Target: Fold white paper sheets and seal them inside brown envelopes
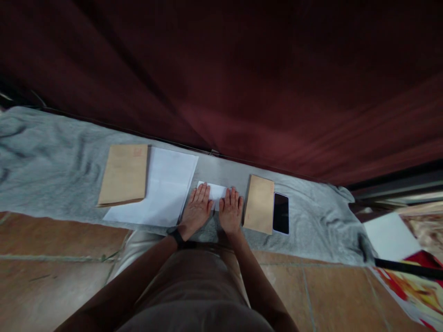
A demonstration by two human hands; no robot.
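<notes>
A small folded white paper (217, 191) lies on the grey cloth between my hands. My left hand (197, 207) rests flat on its left end, fingers stretched out. On its right end lies my right hand (230, 210), also flat with the fingers extended. Both hands hide part of the paper. Left of my left hand is a stack of white sheets (169, 184), partly covered by brown envelopes (124, 173). Just right of my right hand sits another stack of brown envelopes (259, 203).
A phone (281, 213) with a dark screen lies beside the right envelopes. The grey cloth (311, 221) covers a long narrow surface against a dark red curtain (221, 92). Floor tiles (51, 286) show below. A white sheet (392, 236) and a colourful printed bag (418, 288) are at far right.
</notes>
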